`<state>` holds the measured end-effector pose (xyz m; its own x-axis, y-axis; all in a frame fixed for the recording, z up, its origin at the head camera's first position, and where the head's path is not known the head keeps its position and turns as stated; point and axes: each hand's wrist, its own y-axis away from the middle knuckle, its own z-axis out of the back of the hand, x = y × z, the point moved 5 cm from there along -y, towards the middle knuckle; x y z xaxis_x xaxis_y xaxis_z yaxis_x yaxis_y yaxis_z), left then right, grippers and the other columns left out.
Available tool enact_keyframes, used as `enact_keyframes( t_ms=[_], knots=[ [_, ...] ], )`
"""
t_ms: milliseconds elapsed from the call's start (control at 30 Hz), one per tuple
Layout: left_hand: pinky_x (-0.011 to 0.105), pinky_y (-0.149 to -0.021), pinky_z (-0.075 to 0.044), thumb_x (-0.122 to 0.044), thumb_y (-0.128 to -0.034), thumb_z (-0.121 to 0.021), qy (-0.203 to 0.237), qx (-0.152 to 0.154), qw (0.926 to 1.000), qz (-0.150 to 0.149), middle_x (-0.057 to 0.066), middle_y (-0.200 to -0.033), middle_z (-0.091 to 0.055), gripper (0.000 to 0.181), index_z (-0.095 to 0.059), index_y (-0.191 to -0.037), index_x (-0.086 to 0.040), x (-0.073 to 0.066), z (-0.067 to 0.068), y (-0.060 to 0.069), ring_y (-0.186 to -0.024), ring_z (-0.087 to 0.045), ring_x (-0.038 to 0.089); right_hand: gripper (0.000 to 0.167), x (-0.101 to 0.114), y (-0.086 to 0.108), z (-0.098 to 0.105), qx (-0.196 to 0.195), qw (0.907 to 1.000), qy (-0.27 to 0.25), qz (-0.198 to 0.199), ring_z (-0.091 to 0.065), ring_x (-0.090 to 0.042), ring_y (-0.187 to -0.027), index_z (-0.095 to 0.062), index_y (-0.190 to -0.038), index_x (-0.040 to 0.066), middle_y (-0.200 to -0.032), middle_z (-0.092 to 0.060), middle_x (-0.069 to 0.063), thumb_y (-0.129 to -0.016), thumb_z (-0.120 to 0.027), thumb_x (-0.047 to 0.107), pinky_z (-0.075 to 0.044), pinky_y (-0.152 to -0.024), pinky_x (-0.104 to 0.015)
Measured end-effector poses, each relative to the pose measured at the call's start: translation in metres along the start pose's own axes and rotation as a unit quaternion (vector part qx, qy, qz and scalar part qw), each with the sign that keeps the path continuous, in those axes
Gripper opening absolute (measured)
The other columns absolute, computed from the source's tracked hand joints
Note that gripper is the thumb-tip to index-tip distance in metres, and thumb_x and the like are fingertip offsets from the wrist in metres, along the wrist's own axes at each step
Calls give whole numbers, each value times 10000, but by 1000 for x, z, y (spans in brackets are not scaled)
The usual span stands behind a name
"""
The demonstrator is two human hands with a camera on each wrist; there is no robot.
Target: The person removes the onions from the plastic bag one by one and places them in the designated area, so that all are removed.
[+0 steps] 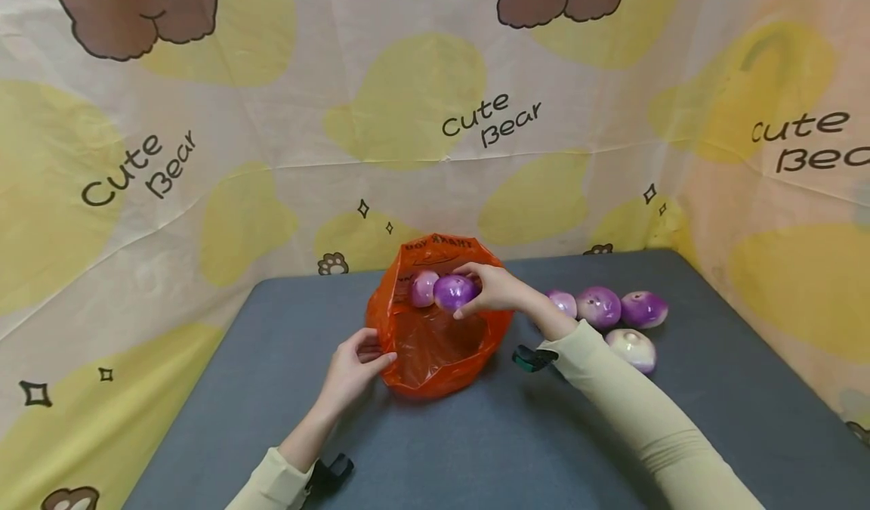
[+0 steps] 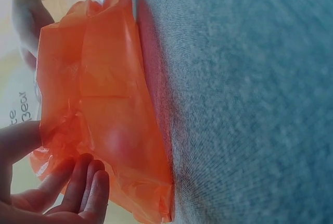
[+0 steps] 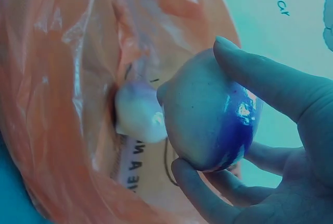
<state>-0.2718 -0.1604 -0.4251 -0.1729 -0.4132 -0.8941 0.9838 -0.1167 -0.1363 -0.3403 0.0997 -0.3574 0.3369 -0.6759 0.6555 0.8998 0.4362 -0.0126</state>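
An orange plastic bag (image 1: 442, 378) stands on the table with its mouth wide and facing me. My left hand (image 1: 353, 366) pinches its left rim, thumb at the edge and the other fingers (image 2: 98, 193) along the outside. Inside the mouth, my right hand (image 1: 499, 289) holds a purple onion (image 1: 455, 292) between thumb and fingers. In the right wrist view this onion (image 3: 208, 114) is pale on one side and deep purple on the other. Another onion (image 1: 424, 289) lies in the bag, just left of the held one; the right wrist view shows that onion (image 3: 138, 110) too.
Right of the bag, several onions sit on the grey table (image 1: 435, 457): a row with a purple onion (image 1: 598, 307) and a darker onion (image 1: 644, 310), plus a whitish onion (image 1: 632, 350) in front. My right forearm partly covers them. A printed cloth (image 1: 408, 102) hangs behind.
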Motion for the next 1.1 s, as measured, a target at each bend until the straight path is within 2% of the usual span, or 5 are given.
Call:
enact_keyframes(
  t_ms=[300, 533, 800, 1100],
  knots=[
    [303, -860, -551, -182, -799, -765, 3, 41, 10000, -32, 101, -1073, -656, 389, -617, -1145, -84, -1, 2, 2, -963, -639, 222, 854, -2, 22, 23, -168, 9997, 199, 43, -533, -319, -1179, -432, -1399, 142, -1337, -530, -142, -688, -831, 398, -469, -976, -488],
    [304, -866, -548, -184, -801, -763, -12, 28, 10000, -13, 104, -1077, -654, 398, -613, -1155, -81, -2, 5, 2, -969, -636, 225, 852, -5, 40, 36, -246, 9996, 78, 90, -516, -372, -1211, -437, -1397, 141, -1356, -517, -160, -687, -832, 400, -472, -968, -503],
    [304, -859, -551, -141, -805, -754, -32, 10, 10000, -26, 113, -1059, -655, 374, -614, -1144, -68, -2, 6, 3, -956, -638, 231, 860, -14, 62, 53, -406, 9989, 118, 211, -550, -406, -1163, -432, -1397, 79, -1328, -533, -191, -695, -833, 371, -487, -935, -526],
    [306, -859, -551, -149, -803, -757, -70, 10, 10000, -14, 113, -1058, -656, 375, -613, -1141, -74, -1, 7, 3, -955, -649, 232, 837, -29, 81, 70, -669, 9973, 278, 82, -575, -392, -1129, -449, -1386, 117, -1309, -544, -183, -693, -831, 390, -496, -918, -523]
  ],
)
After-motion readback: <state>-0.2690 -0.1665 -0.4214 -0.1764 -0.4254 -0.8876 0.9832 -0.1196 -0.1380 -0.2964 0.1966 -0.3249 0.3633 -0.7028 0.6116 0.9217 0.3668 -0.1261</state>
